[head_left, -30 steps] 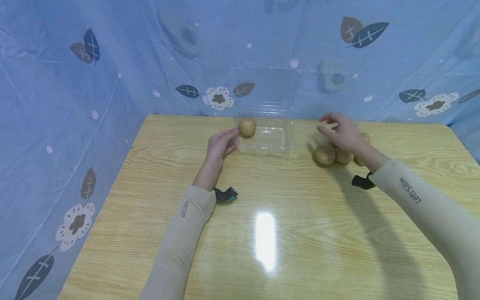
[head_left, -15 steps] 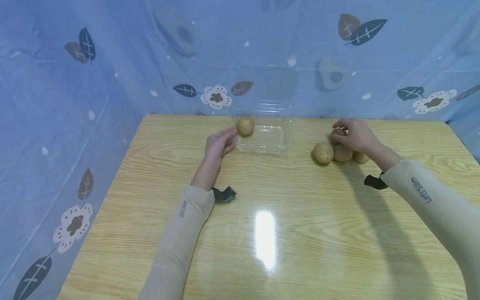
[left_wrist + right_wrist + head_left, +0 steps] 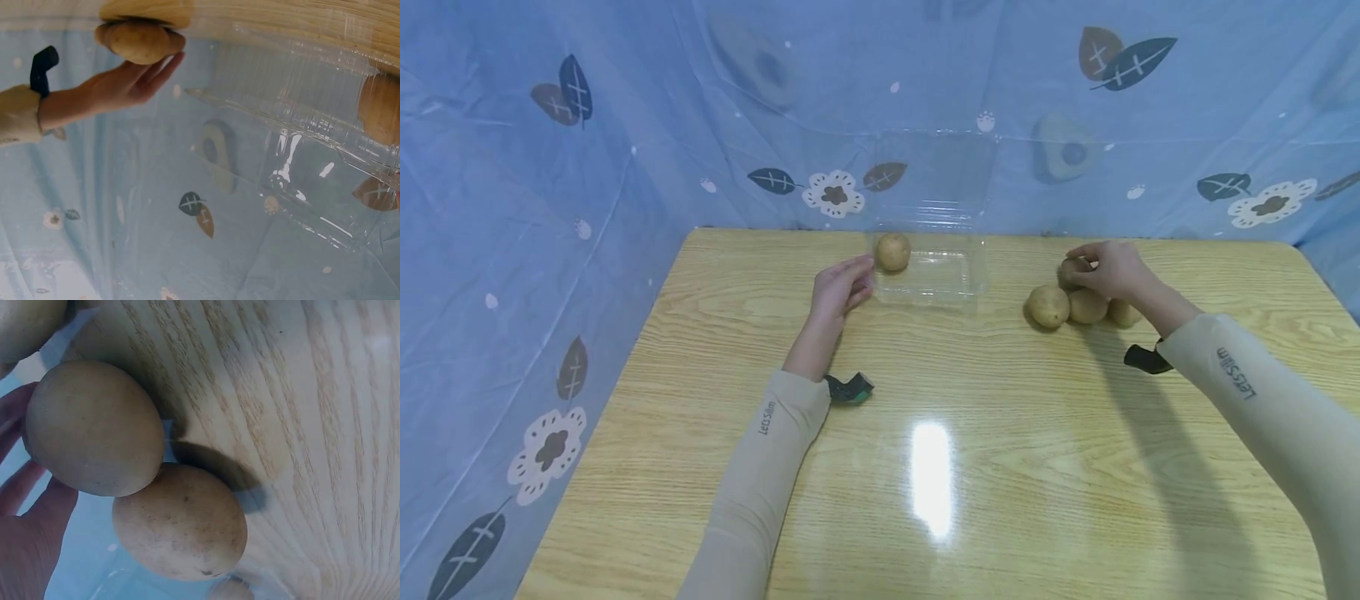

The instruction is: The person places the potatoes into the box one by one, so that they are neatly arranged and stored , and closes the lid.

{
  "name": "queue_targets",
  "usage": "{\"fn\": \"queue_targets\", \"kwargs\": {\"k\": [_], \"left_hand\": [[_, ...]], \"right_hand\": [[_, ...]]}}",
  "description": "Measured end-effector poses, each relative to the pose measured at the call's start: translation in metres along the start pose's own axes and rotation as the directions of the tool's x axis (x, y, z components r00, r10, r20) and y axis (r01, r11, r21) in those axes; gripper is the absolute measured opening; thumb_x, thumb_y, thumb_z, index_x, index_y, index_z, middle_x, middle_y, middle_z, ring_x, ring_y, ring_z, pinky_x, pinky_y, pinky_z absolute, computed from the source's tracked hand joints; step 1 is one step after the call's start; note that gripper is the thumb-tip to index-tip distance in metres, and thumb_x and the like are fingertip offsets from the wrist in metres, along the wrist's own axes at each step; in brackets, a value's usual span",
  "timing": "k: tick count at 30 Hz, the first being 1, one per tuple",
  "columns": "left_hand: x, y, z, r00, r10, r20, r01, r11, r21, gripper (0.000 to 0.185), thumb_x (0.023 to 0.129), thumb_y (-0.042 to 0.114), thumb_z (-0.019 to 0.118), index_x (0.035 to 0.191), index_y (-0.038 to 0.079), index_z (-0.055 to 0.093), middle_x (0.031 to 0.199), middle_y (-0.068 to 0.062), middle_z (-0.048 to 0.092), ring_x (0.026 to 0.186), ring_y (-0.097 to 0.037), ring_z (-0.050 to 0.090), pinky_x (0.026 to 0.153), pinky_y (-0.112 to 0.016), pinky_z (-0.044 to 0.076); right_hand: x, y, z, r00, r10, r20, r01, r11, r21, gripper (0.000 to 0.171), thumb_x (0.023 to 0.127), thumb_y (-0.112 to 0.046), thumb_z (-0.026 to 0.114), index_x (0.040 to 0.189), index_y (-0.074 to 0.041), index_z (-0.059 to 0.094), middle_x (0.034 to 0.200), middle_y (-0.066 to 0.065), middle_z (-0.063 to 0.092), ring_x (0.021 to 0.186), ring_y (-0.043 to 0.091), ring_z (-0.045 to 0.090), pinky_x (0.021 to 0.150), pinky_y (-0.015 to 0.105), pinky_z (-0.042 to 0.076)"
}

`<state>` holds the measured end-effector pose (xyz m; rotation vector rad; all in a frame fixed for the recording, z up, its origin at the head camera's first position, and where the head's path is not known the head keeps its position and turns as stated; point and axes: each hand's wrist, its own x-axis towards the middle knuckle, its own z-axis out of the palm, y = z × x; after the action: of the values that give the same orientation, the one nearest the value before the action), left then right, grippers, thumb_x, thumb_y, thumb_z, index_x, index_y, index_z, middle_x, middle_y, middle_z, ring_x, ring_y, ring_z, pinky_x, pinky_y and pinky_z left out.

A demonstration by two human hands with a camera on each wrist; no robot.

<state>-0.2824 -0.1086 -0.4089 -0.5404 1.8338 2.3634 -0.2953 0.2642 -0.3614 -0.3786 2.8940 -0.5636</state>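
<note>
1. The table (image 3: 925, 467) is wood-grained, and a blue flowered sheet (image 3: 625, 125) hangs behind and to its left.
2. A clear box (image 3: 934, 279) sits at the far edge with its lid (image 3: 936, 179) propped up against the sheet, so the tray is open from above.
3. The left hand (image 3: 842, 287) rests flat beside the box's left wall, fingers straight and loose, touching it; it looks placed there to steady the light plastic.
4. The right hand (image 3: 1108, 268) is well to the right, fingers curled over the top potato (image 3: 1071, 271) of a small pile; the left wrist view also shows this potato cupped in the fingers (image 3: 140, 78).
5. Two more potatoes (image 3: 1048, 306) (image 3: 1087, 307) lie touching just in front of that hand, and a fourth is partly hidden behind it.
6. One potato (image 3: 892, 252) already lies in the box's far left corner.
</note>
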Motion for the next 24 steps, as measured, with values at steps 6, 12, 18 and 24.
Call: {"fn": "queue_targets", "kwargs": {"k": [6,12,18,24], "left_hand": [[0.000,0.001,0.000,1.000,-0.003,-0.007,0.003,1.000,0.010,0.029,0.082,0.019,0.068,0.108,0.006,0.066,0.095,-0.005,0.066,0.068,-0.006,0.059,0.068,-0.018,0.055],[0.000,0.000,0.000,1.000,0.000,-0.002,0.000,1.000,0.010,0.028,0.082,0.019,0.068,0.107,0.006,0.066,0.096,-0.004,0.066,0.071,-0.007,0.060,0.070,-0.019,0.056],[0.000,-0.001,-0.001,1.000,0.008,0.008,-0.008,1.000,0.020,0.029,0.082,0.020,0.068,0.108,0.007,0.066,0.096,-0.002,0.065,0.072,-0.007,0.059,0.070,-0.019,0.055],[-0.001,-0.001,-0.001,1.000,0.008,0.015,-0.008,1.000,0.010,0.029,0.083,0.020,0.067,0.108,0.007,0.065,0.093,-0.001,0.064,0.070,-0.006,0.058,0.073,-0.020,0.055]], "right_hand": [[0.003,-0.003,0.004,0.999,0.012,0.046,-0.013,1.000,0.010,0.045,0.091,-0.020,0.051,0.126,0.006,0.044,0.121,0.037,0.045,0.108,0.050,0.044,0.090,0.061,0.038],[0.005,-0.008,0.004,1.000,0.021,-0.004,-0.021,0.998,0.053,0.046,0.090,-0.018,0.050,0.126,0.009,0.040,0.121,0.036,0.044,0.110,0.049,0.043,0.090,0.060,0.039],[0.007,-0.017,0.002,0.998,0.020,-0.053,-0.013,0.992,0.122,0.048,0.090,-0.016,0.049,0.128,0.012,0.037,0.122,0.035,0.044,0.109,0.045,0.045,0.088,0.055,0.042],[0.009,-0.034,-0.001,0.994,-0.007,-0.113,0.019,0.994,0.105,0.049,0.090,-0.020,0.048,0.129,0.010,0.039,0.113,0.031,0.051,0.089,0.036,0.051,0.078,0.047,0.045]]}}
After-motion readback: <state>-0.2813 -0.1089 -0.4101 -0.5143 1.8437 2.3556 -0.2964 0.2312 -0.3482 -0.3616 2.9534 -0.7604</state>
